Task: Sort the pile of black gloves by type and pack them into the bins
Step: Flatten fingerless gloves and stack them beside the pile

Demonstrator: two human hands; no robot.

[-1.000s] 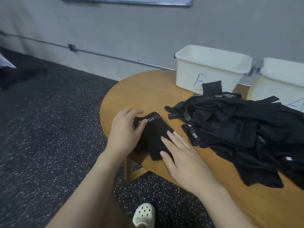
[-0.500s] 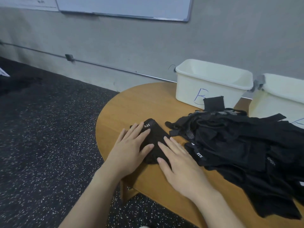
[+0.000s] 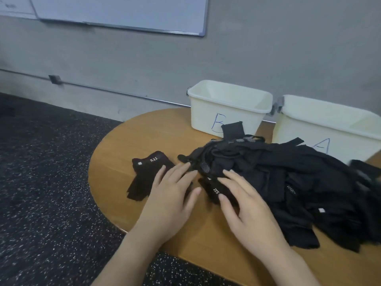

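Head view looks down on a round wooden table (image 3: 115, 162) where one black 5.11 glove (image 3: 147, 174) lies flat, apart from the big pile of black gloves (image 3: 288, 182). Its cuff (the end with the white lettering) points toward the far wall and its fingers toward the near table edge, long axis slightly slanted. The left hand (image 3: 171, 195) lies on the glove's right side with straight, spread fingers, gripping nothing. The right hand (image 3: 247, 205) rests, fingers straight and apart, on the pile's near edge. Bin B (image 3: 228, 108) and bin A (image 3: 327, 129) stand behind the pile. Risk: all gloves being black, types could be confused and land in the wrong bin; tangled pieces could drag off the table.
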